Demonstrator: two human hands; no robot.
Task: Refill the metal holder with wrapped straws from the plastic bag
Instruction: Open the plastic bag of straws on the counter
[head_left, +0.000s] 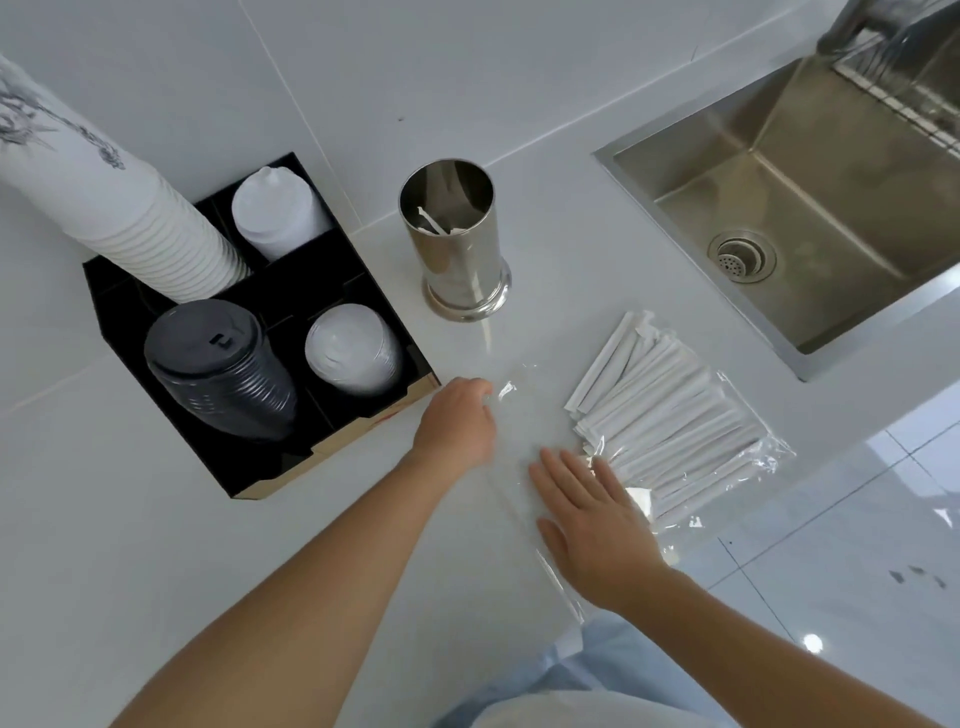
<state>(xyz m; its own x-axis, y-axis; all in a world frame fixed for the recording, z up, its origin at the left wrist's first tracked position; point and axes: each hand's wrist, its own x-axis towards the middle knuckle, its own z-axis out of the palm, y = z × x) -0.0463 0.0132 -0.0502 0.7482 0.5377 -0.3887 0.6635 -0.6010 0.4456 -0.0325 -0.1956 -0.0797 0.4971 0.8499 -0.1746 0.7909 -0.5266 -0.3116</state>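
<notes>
A single head-worn, wide-angle camera looks steeply down and forward at a white counter (545, 218), close enough that both forearms enter from the bottom edge. The left hand (457, 421) and right hand (592, 514) sit just below center frame. The view tilts, with a black cup organizer (270, 301) at left and a steel sink (810, 208) at upper right. Tiled floor (857, 545) shows at lower right beyond the counter's edge.
</notes>
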